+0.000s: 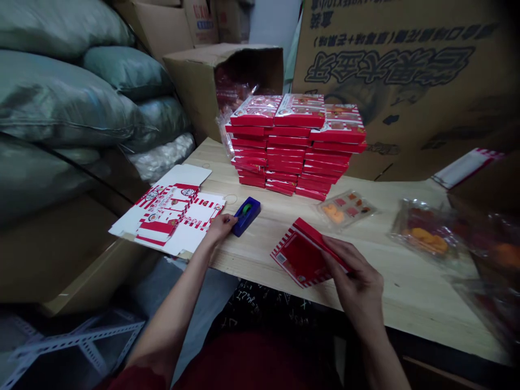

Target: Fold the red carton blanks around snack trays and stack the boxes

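Head view: right hand [357, 276] grips a folded red box [303, 253] by its edge, while the open, empty left hand [219, 227] rests just beside a blue tape dispenser [246, 216], with a flat printed carton [170, 214] to its left.

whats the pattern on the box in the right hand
Solid red card box with red and white striped edges; best in the head view.
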Tool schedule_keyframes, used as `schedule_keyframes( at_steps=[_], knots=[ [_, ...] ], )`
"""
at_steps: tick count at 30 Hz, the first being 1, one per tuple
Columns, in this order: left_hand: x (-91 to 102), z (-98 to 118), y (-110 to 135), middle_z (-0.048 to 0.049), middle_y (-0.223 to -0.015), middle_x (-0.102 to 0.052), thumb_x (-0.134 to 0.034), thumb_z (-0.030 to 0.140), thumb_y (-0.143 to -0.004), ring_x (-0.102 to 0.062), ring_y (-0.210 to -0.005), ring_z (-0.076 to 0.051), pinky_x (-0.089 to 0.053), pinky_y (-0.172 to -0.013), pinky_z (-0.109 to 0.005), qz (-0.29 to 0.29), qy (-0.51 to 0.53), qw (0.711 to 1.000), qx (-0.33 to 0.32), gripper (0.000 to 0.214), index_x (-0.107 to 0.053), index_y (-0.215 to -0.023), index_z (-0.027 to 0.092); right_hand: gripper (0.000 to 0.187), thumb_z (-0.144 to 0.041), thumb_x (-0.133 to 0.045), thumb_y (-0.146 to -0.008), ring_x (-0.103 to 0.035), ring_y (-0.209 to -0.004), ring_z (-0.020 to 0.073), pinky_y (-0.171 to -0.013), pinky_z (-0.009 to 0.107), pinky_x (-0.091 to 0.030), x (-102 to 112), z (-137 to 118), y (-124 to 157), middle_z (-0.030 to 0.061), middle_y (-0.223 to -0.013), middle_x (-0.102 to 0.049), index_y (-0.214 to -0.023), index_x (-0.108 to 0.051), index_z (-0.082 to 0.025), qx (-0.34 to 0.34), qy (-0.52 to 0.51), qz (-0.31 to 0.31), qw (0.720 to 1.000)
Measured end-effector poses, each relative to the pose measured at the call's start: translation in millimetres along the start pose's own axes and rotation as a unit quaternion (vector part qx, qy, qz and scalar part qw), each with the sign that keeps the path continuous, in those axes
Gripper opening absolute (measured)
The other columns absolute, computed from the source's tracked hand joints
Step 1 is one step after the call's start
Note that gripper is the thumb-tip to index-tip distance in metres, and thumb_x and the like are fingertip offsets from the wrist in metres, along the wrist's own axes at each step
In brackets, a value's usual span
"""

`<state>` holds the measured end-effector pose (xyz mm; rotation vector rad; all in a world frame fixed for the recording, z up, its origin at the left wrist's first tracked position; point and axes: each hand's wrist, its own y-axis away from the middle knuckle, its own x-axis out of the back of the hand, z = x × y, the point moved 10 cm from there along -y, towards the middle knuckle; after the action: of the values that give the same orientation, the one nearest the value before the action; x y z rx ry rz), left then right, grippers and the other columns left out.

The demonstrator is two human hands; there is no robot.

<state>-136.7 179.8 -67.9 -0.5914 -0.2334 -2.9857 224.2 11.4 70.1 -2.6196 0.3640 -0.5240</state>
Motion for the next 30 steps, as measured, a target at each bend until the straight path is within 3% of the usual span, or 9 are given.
schedule_keyframes(
  at_steps=[4,12,15,18,20,22,26,28,30],
  knots=[
    [-8.9,0,-1,-0.0073,-0.075,-0.075,-0.081,0.040,-0.061,-0.063,-0.069,-0.019,-0.045,-0.066,-0.030,-0.013,0.060,0.998,0.027,0.027,-0.071,-0.058,0.016,0.032,-0.018,-0.063,-0.100,-0.070,-0.111,0.0225,-0.093,0.041,-0.060,-22,-10,4,0.0070,-0.123,-0.074,-0.127,-0.074,-0.031,0.048,0.016,-0.018,0.999],
    [-3.0,-4,12,-0.0177,-0.123,-0.076,-0.087,0.047,-0.055,-0.069,-0.108,-0.032,-0.052,-0.079,-0.034,-0.007,0.186,0.981,0.050,0.037,-0.077,-0.070,0.014,0.039,-0.014,-0.058,-0.101,-0.069,-0.115,0.0228,-0.089,0.041,-0.062,-37,-18,9,0.0072,-0.127,-0.071,-0.134,-0.068,-0.034,0.077,0.036,-0.042,0.995],
    [-2.3,-14,24,-0.0211,-0.127,-0.073,-0.086,0.049,-0.057,-0.069,-0.112,-0.032,-0.055,-0.087,-0.039,-0.011,0.215,0.976,0.045,0.041,-0.077,-0.074,0.013,0.039,-0.013,-0.059,-0.101,-0.068,-0.116,0.0228,-0.090,0.041,-0.062,-37,-17,9,0.0068,-0.128,-0.071,-0.133,-0.068,-0.033,0.073,0.048,-0.043,0.995],
    [-3.2,-28,36,-0.0211,-0.128,-0.073,-0.083,0.051,-0.061,-0.071,-0.107,-0.030,-0.056,-0.090,-0.040,-0.003,0.213,0.976,0.038,0.041,-0.075,-0.076,0.013,0.036,-0.014,-0.060,-0.100,-0.069,-0.114,0.0229,-0.077,0.036,-0.064,-36,-16,9,0.0071,-0.125,-0.071,-0.130,-0.070,-0.031,0.067,0.050,-0.035,0.996],
    [-0.4,-34,42,-0.0187,-0.128,-0.073,-0.080,0.050,-0.065,-0.071,-0.104,-0.027,-0.056,-0.090,-0.040,0.020,0.192,0.981,0.029,0.038,-0.073,-0.075,0.014,0.035,-0.015,-0.061,-0.100,-0.069,-0.111,0.0232,-0.070,0.033,-0.063,-36,-15,9,0.0075,-0.125,-0.071,-0.130,-0.070,-0.031,0.062,0.051,-0.033,0.996],
    [6.3,-36,46,-0.0172,-0.123,-0.074,-0.079,0.046,-0.067,-0.069,-0.105,-0.027,-0.055,-0.093,-0.041,0.054,0.156,0.986,0.015,0.032,-0.070,-0.070,0.015,0.036,-0.015,-0.060,-0.101,-0.069,-0.113,0.0242,-0.074,0.036,-0.064,-38,-14,10,0.0080,-0.126,-0.070,-0.132,-0.069,-0.032,0.059,0.053,-0.037,0.996],
    [21.3,-15,66,-0.0165,-0.112,-0.075,-0.076,0.037,-0.073,-0.065,-0.110,-0.029,-0.049,-0.102,-0.042,0.119,0.091,0.988,-0.023,0.022,-0.071,-0.069,0.015,0.039,-0.014,-0.055,-0.102,-0.065,-0.121,0.0265,-0.091,0.049,-0.063,-44,-18,16,0.0092,-0.136,-0.064,-0.134,-0.067,-0.033,0.058,0.052,-0.051,0.996],
    [18.7,11,85,-0.0126,-0.104,-0.075,-0.072,0.039,-0.080,-0.066,-0.101,-0.026,-0.051,-0.096,-0.039,0.128,0.079,0.988,-0.042,0.023,-0.075,-0.081,0.016,0.037,-0.014,-0.054,-0.102,-0.065,-0.120,0.0267,-0.094,0.051,-0.062,-46,-21,19,0.0097,-0.142,-0.059,-0.130,-0.068,-0.033,0.057,0.046,-0.044,0.996],
    [3.3,48,110,-0.0063,-0.086,-0.075,-0.069,0.042,-0.086,-0.067,-0.083,-0.021,-0.054,-0.083,-0.034,0.102,0.086,0.989,-0.064,0.028,-0.078,-0.094,0.017,0.035,-0.013,-0.055,-0.102,-0.066,-0.117,0.0264,-0.092,0.051,-0.063,-45,-28,20,0.0100,-0.137,-0.060,-0.127,-0.070,-0.032,0.065,0.045,-0.026,0.997]
  ],
)
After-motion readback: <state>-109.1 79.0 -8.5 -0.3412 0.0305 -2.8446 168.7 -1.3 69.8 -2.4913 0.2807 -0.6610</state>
